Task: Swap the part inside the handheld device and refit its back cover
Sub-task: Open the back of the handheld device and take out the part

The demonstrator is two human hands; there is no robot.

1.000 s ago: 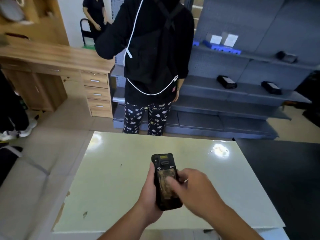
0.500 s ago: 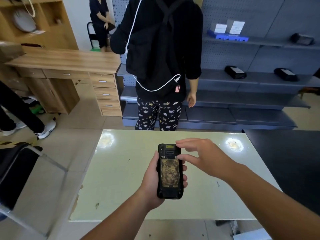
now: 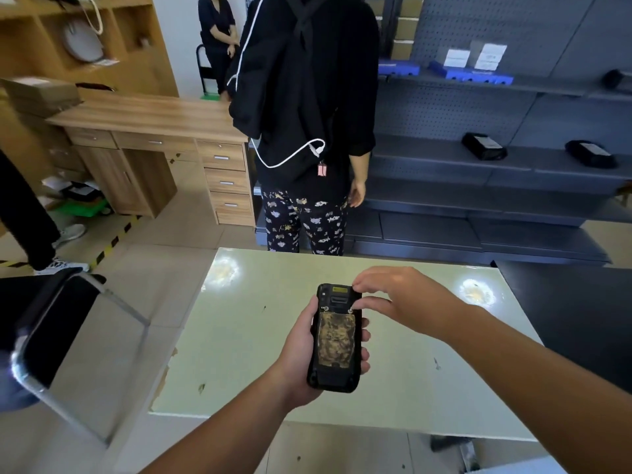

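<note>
A black handheld device (image 3: 335, 340) is held back side up over the pale green table (image 3: 239, 336). Its back cover (image 3: 335, 342) carries a worn, yellowish patch, with two small latches at its top corners. My left hand (image 3: 301, 354) grips the device from the left and underneath, fingers wrapping around its right edge. My right hand (image 3: 400, 299) reaches in from the right, its thumb and fingertips touching the device's top right corner beside the right latch. Whatever is inside the device is hidden by the cover.
A person in black with patterned trousers (image 3: 307, 131) stands just beyond the table's far edge. Grey shelving (image 3: 496, 165) with dark devices lies behind, a wooden desk (image 3: 154, 131) at the left, a chair (image 3: 51, 330) near my left, and a dark table (image 3: 581, 319) at the right.
My right hand lifted off the back cover's middle and moved up to the device's top right corner. My left hand kept holding the device; the view tilted up slightly.
</note>
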